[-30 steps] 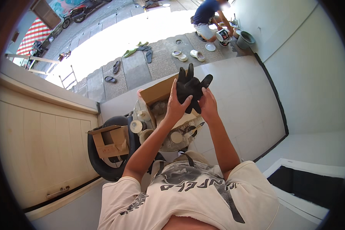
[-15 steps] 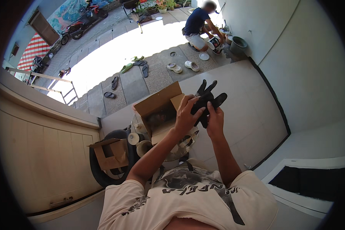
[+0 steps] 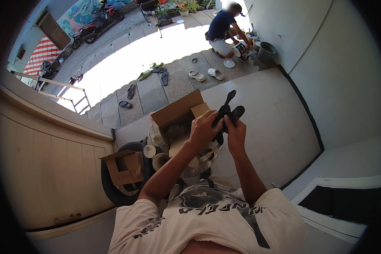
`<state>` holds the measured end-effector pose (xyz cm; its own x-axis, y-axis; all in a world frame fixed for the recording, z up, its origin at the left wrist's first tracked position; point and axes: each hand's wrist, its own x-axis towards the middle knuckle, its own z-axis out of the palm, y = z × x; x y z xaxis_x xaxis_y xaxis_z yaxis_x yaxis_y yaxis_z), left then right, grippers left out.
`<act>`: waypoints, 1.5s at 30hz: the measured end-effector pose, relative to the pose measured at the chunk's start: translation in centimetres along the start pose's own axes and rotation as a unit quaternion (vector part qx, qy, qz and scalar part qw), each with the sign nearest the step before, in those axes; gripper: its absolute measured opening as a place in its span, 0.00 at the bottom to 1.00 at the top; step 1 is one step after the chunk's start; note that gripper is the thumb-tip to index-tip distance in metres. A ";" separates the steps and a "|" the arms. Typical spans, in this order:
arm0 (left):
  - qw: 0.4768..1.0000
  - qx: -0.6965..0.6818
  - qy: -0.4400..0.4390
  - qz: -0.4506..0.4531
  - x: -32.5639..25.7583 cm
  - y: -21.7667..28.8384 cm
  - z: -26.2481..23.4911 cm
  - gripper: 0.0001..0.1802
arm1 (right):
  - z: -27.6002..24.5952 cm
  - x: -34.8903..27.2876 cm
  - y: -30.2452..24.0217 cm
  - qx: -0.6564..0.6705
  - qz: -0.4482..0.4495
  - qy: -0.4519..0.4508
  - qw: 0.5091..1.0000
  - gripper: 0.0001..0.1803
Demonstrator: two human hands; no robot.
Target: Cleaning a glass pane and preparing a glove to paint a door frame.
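Holding a black glove (image 3: 224,111) up in front of you, you have both bare hands busy in the head view. Your left hand (image 3: 203,126) curls around the glove's left side, its thumb and fingers close together. Your right hand (image 3: 236,132) pinches the low right side, with the thumb on the front. So both hands are full. The glove hangs in the air, just past the right edge of the big cardboard box (image 3: 184,142). Some black fingers stick up and the rest are bunched, so I cannot tell if a second glove is tucked in there.

How far along are you? The glove is up and in your grip; that much is done. Your hands look bare, so I would say neither one is inside it yet. How much is left, I cannot tell.

The big box sits with its top open on the round table (image 3: 194,171) and hides the far part of it. What is inside is too dark to name. A white cup (image 3: 149,151) is by the table's left edge, and what looks like a brush (image 3: 209,155) lies near the right edge. Left of the table there is a small cardboard box (image 3: 123,171). Farther out, a person in a dark blue shirt (image 3: 221,25) crouches by a white tub (image 3: 240,49).
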<state>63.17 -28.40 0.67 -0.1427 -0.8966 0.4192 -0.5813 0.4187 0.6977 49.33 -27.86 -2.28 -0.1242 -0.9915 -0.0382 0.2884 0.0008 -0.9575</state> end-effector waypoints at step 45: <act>0.700 -0.629 -0.050 -0.335 -4.7 -5.0 -11.8 0.13 | 7.7 -10.5 -4.7 -0.103 0.060 -0.176 0.977 0.28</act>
<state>76.20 -24.57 2.04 -0.2672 -0.9319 -0.2452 0.6125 -0.3607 0.7034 56.57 -18.47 4.86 0.2432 -0.9660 -0.0879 0.0793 0.1101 -0.9907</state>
